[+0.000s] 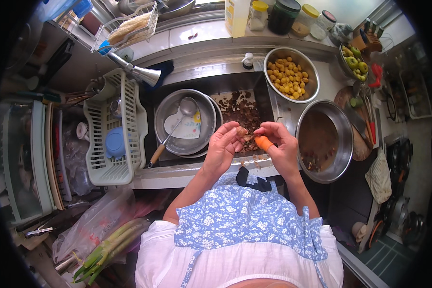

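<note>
Over the front of the sink (209, 162), my left hand (222, 146) pinches a small brown chestnut (242, 131) between thumb and fingertips. Close beside it is my right hand (284, 146), fingers drawn together; whatever they grip is too small to make out. An orange cover (264, 142) wraps its thumb. Brown shell scraps (240, 108) lie spread in the sink below. Peeled yellow chestnuts (288, 77) fill much of a steel bowl (313, 93) at the back right. Nearer on the right, a larger steel basin (348, 153) holds murky water with some dark pieces in it.
Nested metal bowls (161, 113) with a wooden-handled ladle (170, 136) stand in the sink's left half. A white dish rack (101, 168) is left of it. Jars (283, 17) line the back ledge. A cutting board (362, 146) with a knife lies far right.
</note>
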The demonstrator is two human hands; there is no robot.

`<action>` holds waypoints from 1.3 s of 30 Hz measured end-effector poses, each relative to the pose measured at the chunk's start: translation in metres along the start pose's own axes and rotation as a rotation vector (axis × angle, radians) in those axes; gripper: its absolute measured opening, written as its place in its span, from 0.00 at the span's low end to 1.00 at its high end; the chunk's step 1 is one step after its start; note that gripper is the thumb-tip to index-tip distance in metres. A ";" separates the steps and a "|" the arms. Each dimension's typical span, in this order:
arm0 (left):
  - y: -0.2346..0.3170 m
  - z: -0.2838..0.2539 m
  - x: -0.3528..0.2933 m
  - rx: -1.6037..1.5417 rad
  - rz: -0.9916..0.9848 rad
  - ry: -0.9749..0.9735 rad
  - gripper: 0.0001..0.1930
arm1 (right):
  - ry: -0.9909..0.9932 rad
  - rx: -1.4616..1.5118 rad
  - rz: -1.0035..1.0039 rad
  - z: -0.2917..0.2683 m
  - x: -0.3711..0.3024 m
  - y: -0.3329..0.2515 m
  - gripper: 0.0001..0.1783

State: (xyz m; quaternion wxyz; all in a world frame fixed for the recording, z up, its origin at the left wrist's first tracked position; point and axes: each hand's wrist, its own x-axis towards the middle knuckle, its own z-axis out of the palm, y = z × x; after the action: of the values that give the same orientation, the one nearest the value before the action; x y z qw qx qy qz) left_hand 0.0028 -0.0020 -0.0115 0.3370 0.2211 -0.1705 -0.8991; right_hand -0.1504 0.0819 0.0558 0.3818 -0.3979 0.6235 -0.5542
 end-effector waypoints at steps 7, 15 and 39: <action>0.004 0.004 0.001 -0.024 0.018 -0.029 0.14 | 0.112 -0.494 -0.235 -0.010 0.007 0.015 0.14; 0.003 0.010 -0.003 0.127 0.026 -0.016 0.10 | -0.022 -0.054 0.018 -0.002 0.006 0.004 0.17; 0.001 0.008 -0.006 0.464 0.105 -0.021 0.10 | -0.202 0.231 0.241 0.000 0.004 0.002 0.15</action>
State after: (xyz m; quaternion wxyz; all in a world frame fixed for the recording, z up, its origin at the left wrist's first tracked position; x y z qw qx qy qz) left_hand 0.0034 0.0028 -0.0031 0.3218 0.2743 -0.3871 -0.8194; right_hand -0.1517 0.0787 0.0536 0.5491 -0.3277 0.5572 -0.5297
